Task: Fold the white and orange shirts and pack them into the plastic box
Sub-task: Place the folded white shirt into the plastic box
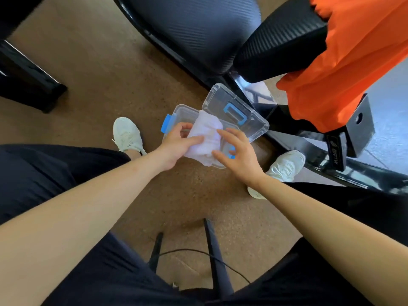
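Note:
A clear plastic box (176, 113) with blue latches sits on the brown floor between my feet. Its clear lid (254, 127), with a blue handle, lies open to the right. The folded white shirt (207, 133) rests half inside the box and sticks out over its near rim. My left hand (176, 144) grips the shirt's left side, thumb on top. My right hand (238, 151) touches the shirt's right edge with its fingers spread. The orange shirt (344, 62) hangs unfolded over a black chair armrest at the upper right.
A black office chair (198, 29) stands just beyond the box, its armrest (280, 40) and base (331, 146) to the right. My white shoes (127, 133) flank the box. A dark furniture leg (26, 80) stands at the left. A black cable (198, 252) runs across the floor near me.

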The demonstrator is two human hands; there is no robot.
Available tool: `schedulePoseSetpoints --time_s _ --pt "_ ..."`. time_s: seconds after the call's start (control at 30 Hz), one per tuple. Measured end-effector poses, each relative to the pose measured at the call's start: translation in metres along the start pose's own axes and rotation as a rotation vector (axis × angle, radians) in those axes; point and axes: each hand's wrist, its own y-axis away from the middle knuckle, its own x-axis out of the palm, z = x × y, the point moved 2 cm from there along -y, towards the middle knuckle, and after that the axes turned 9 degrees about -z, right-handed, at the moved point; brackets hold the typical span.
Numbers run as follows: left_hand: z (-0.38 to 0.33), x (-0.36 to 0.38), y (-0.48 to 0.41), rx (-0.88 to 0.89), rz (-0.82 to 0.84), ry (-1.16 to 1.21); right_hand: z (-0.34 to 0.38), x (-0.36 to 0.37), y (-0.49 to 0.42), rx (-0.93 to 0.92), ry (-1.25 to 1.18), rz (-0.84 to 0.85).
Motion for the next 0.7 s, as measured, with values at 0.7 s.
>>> schedulePoseSetpoints --time_s 0.7 --pt "0.094 0.008 -0.133 0.139 -0.286 -0.268 -0.128 0.155 -0.094 0.555 -0.557 0.14"
